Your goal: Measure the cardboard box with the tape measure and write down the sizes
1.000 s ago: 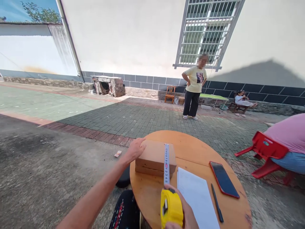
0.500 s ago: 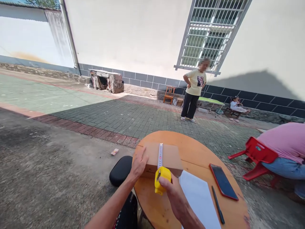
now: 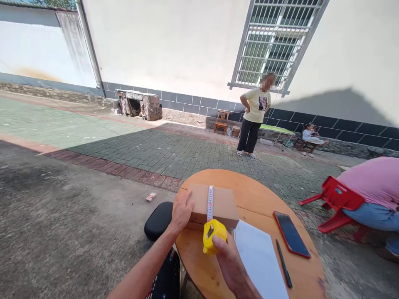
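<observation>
A closed brown cardboard box (image 3: 226, 203) sits on the round wooden table (image 3: 258, 189). My left hand (image 3: 182, 211) holds the box at its left end, thumb and fingers against the edge. In my right hand (image 3: 226, 253) is a yellow tape measure (image 3: 214, 236), gripped at the near side of the box. Its pulled-out blade (image 3: 210, 201) lies across the box top and reaches the far edge. Right of the box lies white paper (image 3: 258, 257), partly hidden by my right hand and forearm.
On the table's right are a black pen (image 3: 284, 265) and a phone with a red edge (image 3: 291, 234). A black stool seat (image 3: 158, 221) stands left of the table. Someone in pink sits on a red chair (image 3: 341, 195) at right. Another person (image 3: 254, 112) stands beyond the table.
The view has shifted slightly. My right hand and the tape measure appear a little further right. The blade still lies across the box, and my left hand stays on the box's left end.
</observation>
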`<state>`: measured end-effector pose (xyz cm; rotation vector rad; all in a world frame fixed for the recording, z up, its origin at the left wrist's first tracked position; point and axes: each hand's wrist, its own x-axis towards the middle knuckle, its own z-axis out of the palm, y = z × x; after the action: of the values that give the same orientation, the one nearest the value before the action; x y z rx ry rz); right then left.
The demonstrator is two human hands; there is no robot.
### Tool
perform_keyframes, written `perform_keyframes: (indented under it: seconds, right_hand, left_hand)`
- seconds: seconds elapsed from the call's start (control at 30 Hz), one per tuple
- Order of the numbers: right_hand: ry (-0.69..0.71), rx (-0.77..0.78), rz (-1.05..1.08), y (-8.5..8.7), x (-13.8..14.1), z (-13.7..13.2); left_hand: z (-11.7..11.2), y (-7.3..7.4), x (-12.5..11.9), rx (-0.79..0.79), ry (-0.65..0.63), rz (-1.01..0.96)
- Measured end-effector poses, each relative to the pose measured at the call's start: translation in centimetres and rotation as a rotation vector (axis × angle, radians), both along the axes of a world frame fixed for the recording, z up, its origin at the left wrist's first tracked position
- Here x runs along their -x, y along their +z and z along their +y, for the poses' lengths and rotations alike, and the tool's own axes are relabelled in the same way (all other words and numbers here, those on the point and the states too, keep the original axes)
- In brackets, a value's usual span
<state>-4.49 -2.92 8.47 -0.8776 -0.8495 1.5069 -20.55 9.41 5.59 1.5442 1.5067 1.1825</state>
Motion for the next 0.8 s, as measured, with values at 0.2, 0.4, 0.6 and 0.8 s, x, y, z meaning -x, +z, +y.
perform_keyframes:
  seconds: [0.2, 0.4, 0.6, 0.8]
  right_hand:
    - [0.001, 0.049, 0.184, -1.0, -0.7, 0.0]
    - [-0.051, 0.097, 0.314, -0.5, -0.8, 0.3]
    - [-0.042, 0.085, 0.275, -1.0, -0.6, 0.0]
    - [-0.010, 0.041, 0.242, -1.3, -0.8, -0.1]
  left_hand:
    - [-0.4, -0.2, -0.1, -0.027, 0.029, -0.001]
    - [-0.1, -0.4, -0.5, -0.074, 0.048, 0.053]
    - [-0.1, -0.1, -0.3, -0.217, 0.087, 0.188]
    - [-1.5, 2.1, -0.5, -0.492, -0.169, 0.352]
